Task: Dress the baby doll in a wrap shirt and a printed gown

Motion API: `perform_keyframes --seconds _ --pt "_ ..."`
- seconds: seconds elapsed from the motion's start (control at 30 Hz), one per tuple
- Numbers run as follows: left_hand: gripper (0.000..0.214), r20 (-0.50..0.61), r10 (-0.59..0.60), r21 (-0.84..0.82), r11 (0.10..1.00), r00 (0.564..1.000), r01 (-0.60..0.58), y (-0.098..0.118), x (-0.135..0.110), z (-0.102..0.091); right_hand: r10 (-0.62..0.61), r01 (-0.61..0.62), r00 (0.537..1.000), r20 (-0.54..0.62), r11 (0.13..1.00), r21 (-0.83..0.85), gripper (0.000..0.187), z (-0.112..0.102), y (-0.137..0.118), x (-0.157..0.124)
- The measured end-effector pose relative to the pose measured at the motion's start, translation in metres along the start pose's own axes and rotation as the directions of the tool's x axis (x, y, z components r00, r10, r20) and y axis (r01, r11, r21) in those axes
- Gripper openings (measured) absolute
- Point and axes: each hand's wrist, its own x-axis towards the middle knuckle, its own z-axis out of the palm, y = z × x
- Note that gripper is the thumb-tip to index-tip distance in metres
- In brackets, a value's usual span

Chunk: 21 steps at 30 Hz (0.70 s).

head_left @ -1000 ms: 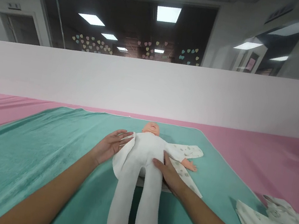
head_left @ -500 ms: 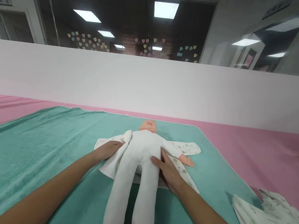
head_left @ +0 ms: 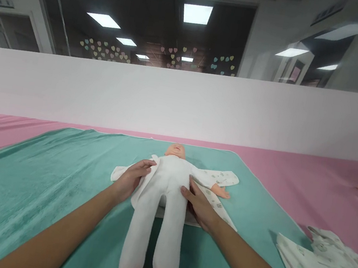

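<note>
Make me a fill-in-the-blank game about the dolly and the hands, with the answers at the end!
1. The baby doll lies on its ____ on the teal blanket.
2. The person's ____ hand is nearer to the doll's bare hand.
3. The person's other hand is at a loose garment flap coloured ____.
4. The surface around the blanket is coloured ____.

Missing words: back; right; white; pink.

Forearms (head_left: 72,228), one pair: bare to the lower edge of view, smooth in outline, tapering to narrow wrists (head_left: 114,194). Left hand (head_left: 131,178): bare, slim-fingered. Right hand (head_left: 201,204): bare, matching build. Nail detail too small to tell.
</note>
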Motion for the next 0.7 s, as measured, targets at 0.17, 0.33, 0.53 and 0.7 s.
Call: perform_keyframes --seconds 0.17,0.33,0.53,0.7 --pt "0.021 0.271 0.063 -0.063 0.997 0.960 -0.048 0.025 -0.017 0.019 -0.017 0.017 1.000 0.010 1.000 -0.006 0.071 0.005 -0.002 -0.001" --pt "0.021 0.520 -0.091 -0.027 0.992 0.850 0.123 0.033 -0.029 0.028 -0.036 0.036 0.999 0.004 0.999 -0.028 0.074 0.006 -0.002 0.000" --pt "0.023 -0.270 0.231 0.101 0.972 0.935 -0.211 -0.001 0.000 -0.005 -0.022 0.021 0.999 -0.027 1.000 -0.019 0.071 0.004 0.000 0.000" --pt "0.038 -0.091 0.263 0.553 0.815 0.960 -0.171 -0.030 0.010 -0.010 -0.018 0.018 1.000 -0.014 1.000 -0.017 0.071 0.005 -0.002 -0.002"
